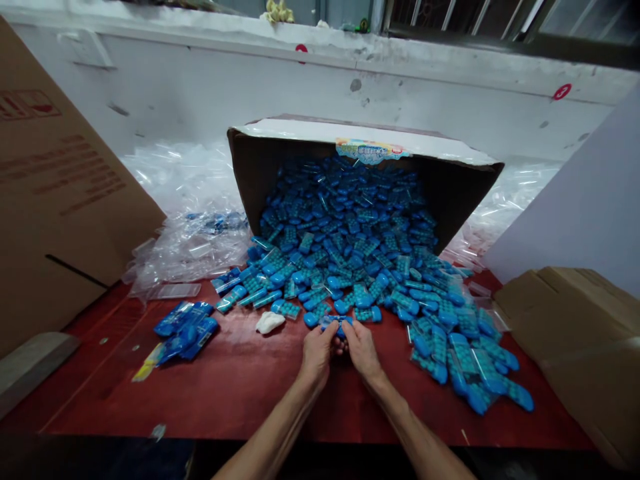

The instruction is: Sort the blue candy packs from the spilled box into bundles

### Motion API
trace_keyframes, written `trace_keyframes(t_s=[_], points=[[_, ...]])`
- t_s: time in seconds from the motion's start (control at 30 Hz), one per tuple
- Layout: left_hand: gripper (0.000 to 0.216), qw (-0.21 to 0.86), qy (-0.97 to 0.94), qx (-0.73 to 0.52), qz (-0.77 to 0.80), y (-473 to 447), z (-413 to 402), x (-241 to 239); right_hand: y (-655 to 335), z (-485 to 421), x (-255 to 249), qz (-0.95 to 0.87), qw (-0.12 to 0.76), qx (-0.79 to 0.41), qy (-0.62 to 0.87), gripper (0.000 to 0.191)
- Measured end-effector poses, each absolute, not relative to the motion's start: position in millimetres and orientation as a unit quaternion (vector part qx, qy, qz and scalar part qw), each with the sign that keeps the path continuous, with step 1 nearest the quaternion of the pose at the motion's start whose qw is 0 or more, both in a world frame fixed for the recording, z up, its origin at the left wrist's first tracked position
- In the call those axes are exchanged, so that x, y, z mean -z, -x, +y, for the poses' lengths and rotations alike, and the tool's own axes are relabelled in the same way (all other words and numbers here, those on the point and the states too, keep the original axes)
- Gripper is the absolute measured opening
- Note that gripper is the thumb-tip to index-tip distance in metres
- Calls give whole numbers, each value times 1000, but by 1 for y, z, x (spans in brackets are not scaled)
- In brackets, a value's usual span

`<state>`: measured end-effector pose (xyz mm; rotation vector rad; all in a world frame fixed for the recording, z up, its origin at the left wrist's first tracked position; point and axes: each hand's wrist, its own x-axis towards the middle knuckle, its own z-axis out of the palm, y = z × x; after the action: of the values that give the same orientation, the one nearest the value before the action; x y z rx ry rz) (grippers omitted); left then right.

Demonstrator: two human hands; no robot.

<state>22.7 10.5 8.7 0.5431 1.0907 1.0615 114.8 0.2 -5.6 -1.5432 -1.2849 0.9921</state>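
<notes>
My left hand (318, 352) and my right hand (363, 348) meet at the front of the pile. Between their closed thumbs and fingers they hold a small blue plastic case (336, 324), partly covered by the fingertips. Behind it lies a heap of similar small clear cases (350, 247) with blue ends and teal beads inside, spilling from a cardboard box (465, 200) that lies on its side. A crumpled white wad (270, 323) is left of my hands. Farther left are several blue packets (187, 330), one with a yellow end.
The red tabletop (240, 393) carries clear plastic pieces (195, 193) heaped at the left and more behind the box at the right. Large cardboard (65, 187) stands on the left, a brown carton (585, 347) on the right. A white wall (200, 93) is behind.
</notes>
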Motion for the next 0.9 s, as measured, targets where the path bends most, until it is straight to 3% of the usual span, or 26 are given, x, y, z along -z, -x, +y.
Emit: trace_keyframes(t_s=[0.13,0.23,0.5,0.7,0.9], points=[[29,744,-235,-439,447,-12,12,-13,-140,-1,-17,-594,379,-343,622,28],[26,763,-204,-422,445,-2,14,-12,-166,3,-23,-636,323,-237,659,9],[23,777,-125,-398,471,2,13,-10,-179,13,-12,-676,225,-163,682,13],[19,786,-74,-401,465,5,12,-15,-178,10,-18,-690,232,-208,654,20],[18,798,-47,-400,447,4,12,-16,-174,-12,-34,-640,347,-349,590,28]])
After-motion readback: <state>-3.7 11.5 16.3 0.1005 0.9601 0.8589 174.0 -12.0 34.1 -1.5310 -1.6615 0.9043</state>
